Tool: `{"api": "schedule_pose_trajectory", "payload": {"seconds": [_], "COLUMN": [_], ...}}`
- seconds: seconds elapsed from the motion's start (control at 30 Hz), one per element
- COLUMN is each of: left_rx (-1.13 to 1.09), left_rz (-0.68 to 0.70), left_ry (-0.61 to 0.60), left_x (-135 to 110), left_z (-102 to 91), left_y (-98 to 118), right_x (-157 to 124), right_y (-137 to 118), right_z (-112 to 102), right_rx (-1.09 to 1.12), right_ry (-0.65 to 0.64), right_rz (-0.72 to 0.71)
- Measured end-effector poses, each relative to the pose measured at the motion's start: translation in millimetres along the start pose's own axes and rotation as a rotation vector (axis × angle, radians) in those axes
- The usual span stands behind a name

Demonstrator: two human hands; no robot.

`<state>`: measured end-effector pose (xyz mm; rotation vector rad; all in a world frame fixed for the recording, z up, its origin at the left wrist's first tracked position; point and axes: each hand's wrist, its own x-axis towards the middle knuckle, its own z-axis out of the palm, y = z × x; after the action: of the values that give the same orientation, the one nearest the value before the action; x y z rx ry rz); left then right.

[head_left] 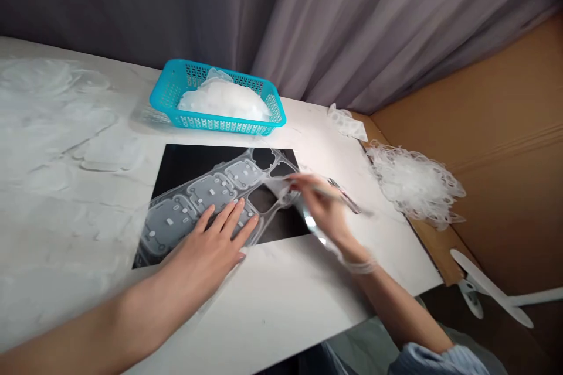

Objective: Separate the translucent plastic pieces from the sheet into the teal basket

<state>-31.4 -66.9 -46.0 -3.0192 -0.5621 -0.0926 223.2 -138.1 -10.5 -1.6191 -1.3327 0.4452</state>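
Note:
A translucent silicone sheet (197,199) of moulded pads lies on a black mat (193,161) on the white table. My left hand (215,243) rests flat on the sheet with its fingers stretched out, pressing it down. My right hand (321,208) is blurred by motion; it is closed on a thin metal tool (347,199) and pinches a piece of the sheet's web (281,187) at the sheet's right end, where some cells are open holes.
A turquoise basket (217,123) heaped with clear pieces stands behind the mat. A pile of clear trimmed webbing (413,184) lies at the table's right edge, with a smaller scrap (347,123) behind it. Brown cardboard (497,146) stands to the right. More clear sheets (57,123) lie at left.

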Motion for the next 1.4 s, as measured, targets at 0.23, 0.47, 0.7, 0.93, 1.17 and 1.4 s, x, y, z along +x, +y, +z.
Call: {"api": "schedule_pose_trajectory", "payload": {"seconds": [0.23,0.47,0.7,0.93,1.17,1.4], "left_rx": [-0.108,-1.386,-2.371,-2.065,-1.987,-1.966], "left_rz": [-0.002,-0.318,-0.6,-0.623,-0.644,-0.669], "left_ry": [0.019,-0.139,-0.384,-0.262,-0.231,-0.148], "left_x": [1,33,41,37,40,43], "left_z": [-14.9,-68.1,-55.7,-49.3,-50.7,-53.8], "left_y": [2,-23,-23,-21,-23,-25], "right_x": [7,-5,-24,11,16,7], "right_y": [43,-41,-91,-68,-72,-65], "right_z": [-94,-31,-11,5,26,25], "right_rx": [0.261,0.418,0.328,-0.089,0.124,0.002], "right_ry": [0.24,0.094,-0.342,-0.202,-0.329,-0.309], "right_rz": [0.314,0.202,0.137,0.174,0.216,-0.03]}}
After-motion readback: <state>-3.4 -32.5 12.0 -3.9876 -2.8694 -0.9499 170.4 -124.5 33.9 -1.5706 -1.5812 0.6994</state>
